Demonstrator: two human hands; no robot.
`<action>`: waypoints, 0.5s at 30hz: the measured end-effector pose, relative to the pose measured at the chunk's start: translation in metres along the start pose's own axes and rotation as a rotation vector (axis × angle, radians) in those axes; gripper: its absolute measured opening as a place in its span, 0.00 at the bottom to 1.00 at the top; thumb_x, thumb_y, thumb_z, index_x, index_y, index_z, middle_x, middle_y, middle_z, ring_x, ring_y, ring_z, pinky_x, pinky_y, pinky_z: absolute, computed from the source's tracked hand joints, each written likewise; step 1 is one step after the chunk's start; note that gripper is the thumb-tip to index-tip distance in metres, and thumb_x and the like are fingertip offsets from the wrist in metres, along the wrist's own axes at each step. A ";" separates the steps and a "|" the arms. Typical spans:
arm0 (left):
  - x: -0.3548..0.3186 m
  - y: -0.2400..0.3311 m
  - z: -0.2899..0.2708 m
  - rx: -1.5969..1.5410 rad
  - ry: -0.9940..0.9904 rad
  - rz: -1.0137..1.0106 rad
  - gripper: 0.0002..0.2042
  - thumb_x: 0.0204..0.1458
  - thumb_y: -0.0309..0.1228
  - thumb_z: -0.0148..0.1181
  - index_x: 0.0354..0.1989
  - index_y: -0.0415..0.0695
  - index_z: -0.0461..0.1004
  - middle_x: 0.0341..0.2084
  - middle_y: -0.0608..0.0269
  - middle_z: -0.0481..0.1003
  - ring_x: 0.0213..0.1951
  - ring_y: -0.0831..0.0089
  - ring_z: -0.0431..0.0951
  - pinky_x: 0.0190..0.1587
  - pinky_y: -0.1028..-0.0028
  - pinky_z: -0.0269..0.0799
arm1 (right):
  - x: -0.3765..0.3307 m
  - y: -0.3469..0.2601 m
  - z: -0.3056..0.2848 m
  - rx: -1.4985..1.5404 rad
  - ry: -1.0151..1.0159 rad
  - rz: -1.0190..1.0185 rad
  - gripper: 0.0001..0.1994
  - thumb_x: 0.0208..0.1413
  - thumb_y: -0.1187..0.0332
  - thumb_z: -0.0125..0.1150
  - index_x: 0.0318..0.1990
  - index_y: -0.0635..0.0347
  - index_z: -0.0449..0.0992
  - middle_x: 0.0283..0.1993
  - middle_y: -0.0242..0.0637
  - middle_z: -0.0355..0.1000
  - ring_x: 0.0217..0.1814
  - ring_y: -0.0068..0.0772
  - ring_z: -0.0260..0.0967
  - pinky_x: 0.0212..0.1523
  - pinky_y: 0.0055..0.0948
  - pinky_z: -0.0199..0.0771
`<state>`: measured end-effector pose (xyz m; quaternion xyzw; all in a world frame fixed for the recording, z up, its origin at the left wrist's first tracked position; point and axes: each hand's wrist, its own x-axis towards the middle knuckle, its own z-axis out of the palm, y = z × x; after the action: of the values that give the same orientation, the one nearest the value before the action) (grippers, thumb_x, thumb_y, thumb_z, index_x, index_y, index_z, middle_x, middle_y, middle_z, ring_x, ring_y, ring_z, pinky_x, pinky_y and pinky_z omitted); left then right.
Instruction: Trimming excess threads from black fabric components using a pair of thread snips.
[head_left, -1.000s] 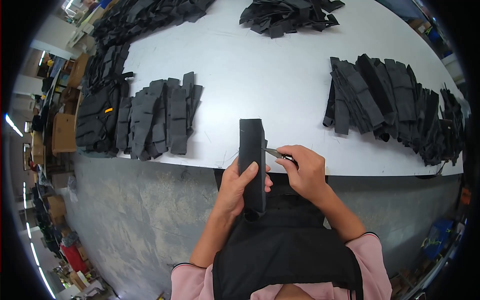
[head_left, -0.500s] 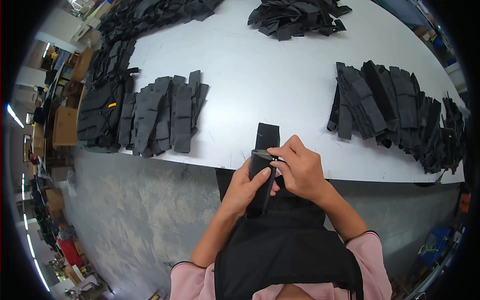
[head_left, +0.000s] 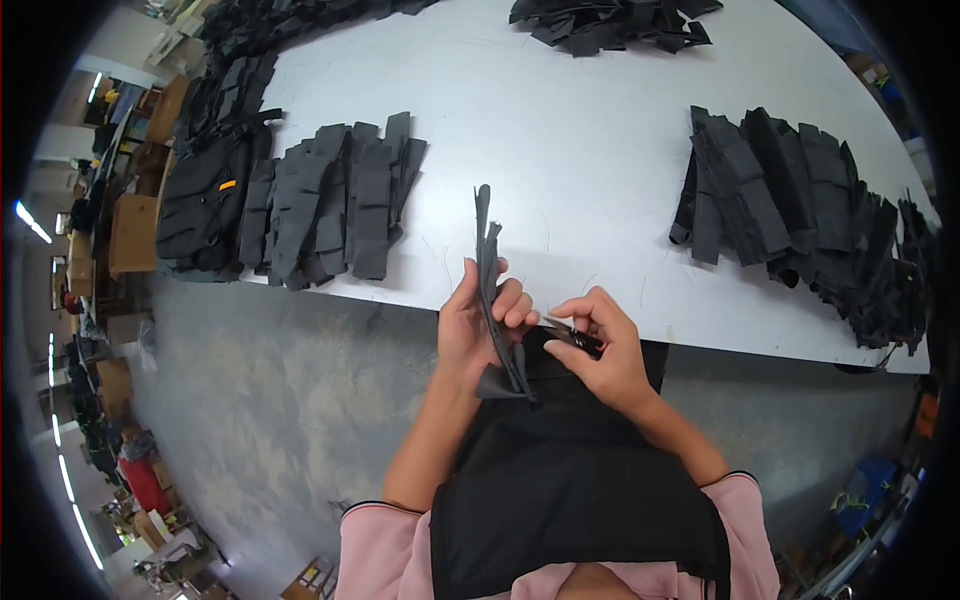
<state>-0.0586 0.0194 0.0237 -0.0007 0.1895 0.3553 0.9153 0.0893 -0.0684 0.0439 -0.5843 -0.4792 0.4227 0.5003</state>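
My left hand is closed round a folded dark grey fabric strip, held edge-on over the table's front edge. The strip's upper end points away from me and its lower end hangs below my palm. Just to the right, my right hand grips small dark thread snips, their tip pointing left toward the fingers of my left hand. The snips and the strip are apart. Part of the snips is covered by my fingers.
On the white table, stacked dark fabric strips lie at the left and right. Another dark fabric pile lies at the far side. A black backpack is at the left edge. Cardboard boxes stand beyond.
My left hand has turned the fabric strip edge-on and raised it. My right hand, with the snips, has drawn away from the strip to the right.
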 end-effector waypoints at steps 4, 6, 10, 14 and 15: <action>0.004 -0.005 -0.009 -0.089 -0.265 0.016 0.19 0.62 0.41 0.33 0.37 0.41 0.69 0.10 0.70 0.59 0.18 0.74 0.63 0.48 0.68 0.64 | -0.004 -0.013 0.017 0.084 -0.206 -0.081 0.16 0.39 0.78 0.67 0.39 0.59 0.73 0.27 0.30 0.64 0.23 0.22 0.58 0.25 0.21 0.62; 0.007 -0.008 -0.009 -0.112 -0.389 0.021 0.15 0.59 0.37 0.36 0.37 0.41 0.69 0.09 0.73 0.58 0.17 0.76 0.63 0.50 0.69 0.61 | -0.007 -0.012 0.027 0.048 -0.236 -0.132 0.16 0.38 0.78 0.66 0.39 0.58 0.73 0.28 0.31 0.65 0.24 0.24 0.60 0.25 0.23 0.64; 0.007 -0.012 -0.012 -0.132 -0.435 0.025 0.16 0.59 0.38 0.37 0.34 0.41 0.69 0.08 0.73 0.58 0.17 0.76 0.62 0.50 0.69 0.62 | -0.011 -0.004 0.035 -0.055 -0.286 -0.227 0.15 0.36 0.80 0.64 0.35 0.57 0.73 0.28 0.35 0.66 0.24 0.30 0.66 0.26 0.27 0.68; 0.005 -0.010 -0.010 -0.118 -0.393 0.030 0.16 0.59 0.39 0.37 0.30 0.41 0.68 0.08 0.73 0.57 0.16 0.76 0.61 0.48 0.70 0.62 | -0.008 -0.008 0.032 -0.051 -0.292 -0.206 0.10 0.40 0.79 0.63 0.31 0.60 0.71 0.27 0.35 0.67 0.23 0.30 0.66 0.25 0.26 0.67; 0.005 -0.010 -0.008 -0.090 -0.359 0.046 0.16 0.59 0.39 0.37 0.28 0.42 0.68 0.08 0.73 0.57 0.16 0.76 0.61 0.47 0.70 0.63 | -0.008 -0.007 0.030 -0.053 -0.293 -0.208 0.10 0.40 0.79 0.63 0.31 0.60 0.71 0.27 0.35 0.67 0.23 0.30 0.66 0.25 0.26 0.67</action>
<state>-0.0517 0.0137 0.0136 0.0259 0.0069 0.3786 0.9252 0.0572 -0.0702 0.0471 -0.4768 -0.6157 0.4364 0.4507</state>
